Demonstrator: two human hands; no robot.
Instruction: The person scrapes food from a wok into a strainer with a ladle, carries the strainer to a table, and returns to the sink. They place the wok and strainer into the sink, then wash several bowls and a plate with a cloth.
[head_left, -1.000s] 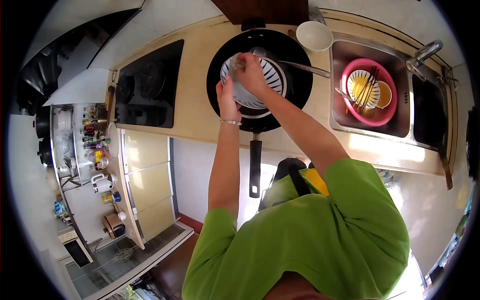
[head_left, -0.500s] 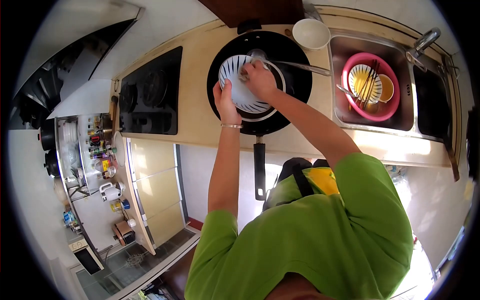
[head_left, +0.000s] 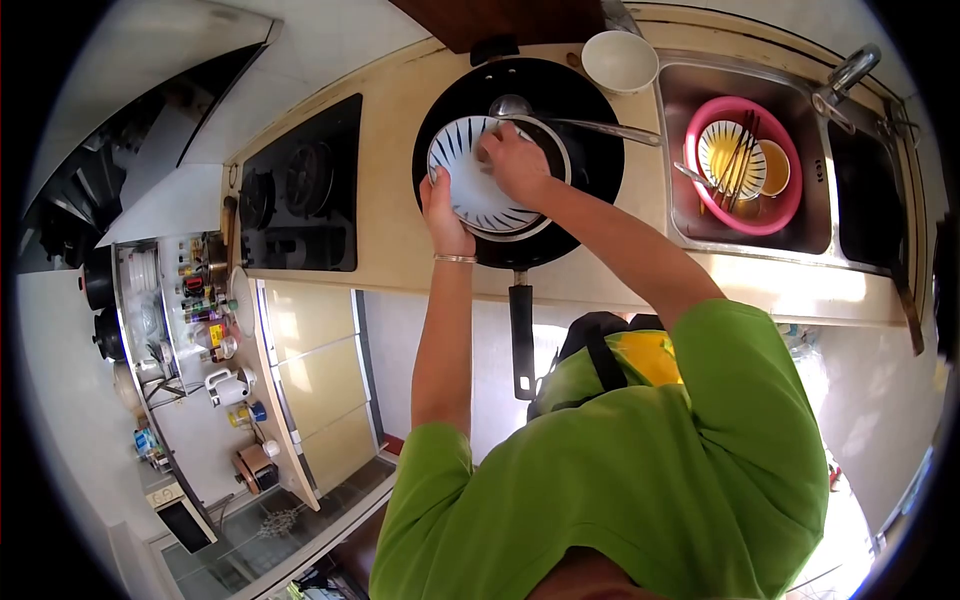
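Observation:
A white bowl with dark stripes (head_left: 468, 195) is tilted above a large black pan (head_left: 590, 200) on the counter. My left hand (head_left: 445, 218) grips its lower left rim, thumb on the inside. Inside the bowl, the fingers of my right hand (head_left: 514, 165) are bunched against the surface, around something small that I cannot make out. Behind the bowl, a round pot or dish with a pale rim (head_left: 562, 160) sits in the pan. A metal ladle (head_left: 600, 128) lies across it, its handle pointing right.
A white bowl (head_left: 620, 62) stands behind the pan. In the sink (head_left: 690, 90) at right is a pink basin (head_left: 780, 220) with a striped bowl, chopsticks and an orange-toned bowl. A black stove (head_left: 330, 180) is at left. The pan's handle (head_left: 522, 340) juts over the counter edge.
The striped bowl has shifted slightly left and turned to face up more, with my left hand moving along. My right hand has moved slightly down and left within the bowl.

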